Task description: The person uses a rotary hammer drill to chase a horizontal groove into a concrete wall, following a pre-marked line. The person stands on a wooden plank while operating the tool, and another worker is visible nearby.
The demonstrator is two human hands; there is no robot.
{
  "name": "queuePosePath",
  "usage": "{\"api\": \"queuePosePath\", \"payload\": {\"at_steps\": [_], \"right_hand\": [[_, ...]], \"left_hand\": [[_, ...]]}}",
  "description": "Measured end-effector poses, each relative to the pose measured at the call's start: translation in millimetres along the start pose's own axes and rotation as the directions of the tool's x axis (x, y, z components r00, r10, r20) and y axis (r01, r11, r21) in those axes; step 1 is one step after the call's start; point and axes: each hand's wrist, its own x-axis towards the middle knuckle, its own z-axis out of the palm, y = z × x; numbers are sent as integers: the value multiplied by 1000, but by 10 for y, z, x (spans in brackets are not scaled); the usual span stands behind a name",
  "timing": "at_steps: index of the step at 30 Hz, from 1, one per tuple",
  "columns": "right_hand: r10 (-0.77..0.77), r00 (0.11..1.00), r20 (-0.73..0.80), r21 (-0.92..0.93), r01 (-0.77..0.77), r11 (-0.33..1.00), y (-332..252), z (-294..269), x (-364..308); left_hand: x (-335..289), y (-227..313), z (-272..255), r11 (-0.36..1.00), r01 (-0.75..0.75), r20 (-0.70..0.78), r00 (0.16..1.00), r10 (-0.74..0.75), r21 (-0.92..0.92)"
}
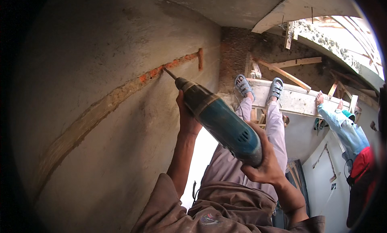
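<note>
A teal hammer drill (223,122) with a dark front collar slants up and to the left across the middle. Its thin metal bit (170,73) reaches the groove (151,74) cut in the plastered wall (133,43), at a stretch where orange brick shows. My left hand (188,116) is closed under the front of the tool, its fingers partly hidden behind the collar. At the rear end, my right hand (267,158) wraps round the body near the handle, most of which is out of sight.
My sandalled feet (243,86) stand on a pale wooden plank (298,98), high above the floor. Another person in blue jeans (342,126) is on the same plank at the right. Loose timber strips (284,73) lean behind it. A concrete slab edge (330,43) runs overhead.
</note>
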Motion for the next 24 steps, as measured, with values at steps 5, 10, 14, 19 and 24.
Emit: {"api": "queuePosePath", "payload": {"at_steps": [5,10,14,19,24], "right_hand": [[-11,999,48,-50,13,999,-187,146,115],[37,992,123,-69,-29,997,-298,279,-55],[13,989,148,-97,1,995,-365,323,-206],[86,981,175,-106,-68,992,-221,323,-133],[-54,993,101,-139,68,988,14,440,70]], "left_hand": [[18,74,-283,999,35,-70,997,-36,-19],[-162,99,-217,989,119,11,993,-118,-85],[-313,-37,-347,987,119,-240,960,-143,-111],[-219,-81,-476,974,129,-311,933,-183,-186],[1,-37,-668,986,89,-130,986,-107,-139]]}}
